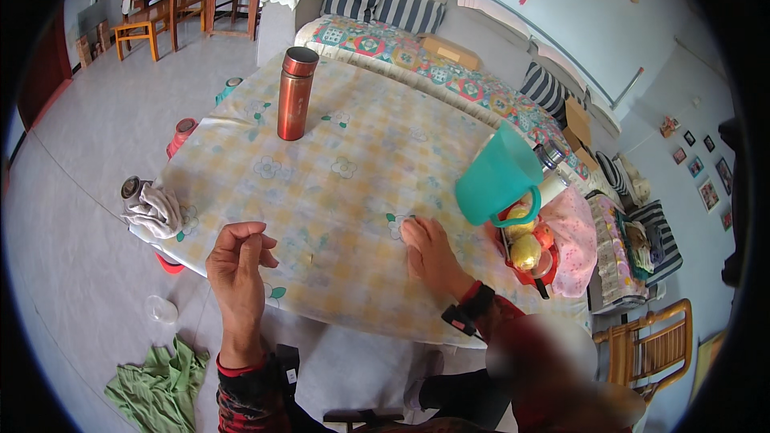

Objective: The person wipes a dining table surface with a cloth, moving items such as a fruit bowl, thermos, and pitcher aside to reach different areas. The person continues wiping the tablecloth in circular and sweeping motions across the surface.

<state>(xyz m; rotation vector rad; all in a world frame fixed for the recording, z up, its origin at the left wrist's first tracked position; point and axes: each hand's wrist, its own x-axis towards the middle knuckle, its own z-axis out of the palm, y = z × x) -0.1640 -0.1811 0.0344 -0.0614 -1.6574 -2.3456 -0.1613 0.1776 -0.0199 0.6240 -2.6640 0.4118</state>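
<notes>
My left hand [240, 264] is raised over the near left edge of the table, its fingers curled loosely; whether it holds something small I cannot tell. Palm down, my right hand [430, 249] rests on or just above the checked, flowered tablecloth [343, 210], with nothing visible in it. A red metallic vacuum flask [295, 99] stands upright at the far left of the table. To the right of my right hand is a teal plastic pitcher [499, 177], beside wrapped yellow fruit [525, 251] on a red tray. A crumpled whitish cloth [157, 211] lies at the left corner.
A patterned sofa [385, 48] with striped cushions runs along the far side. Pink cloth [571, 240] lies by the fruit. A bamboo chair [652, 346] stands at the lower right. Green cloth [159, 388] and a clear plastic container [162, 309] are on the floor at left.
</notes>
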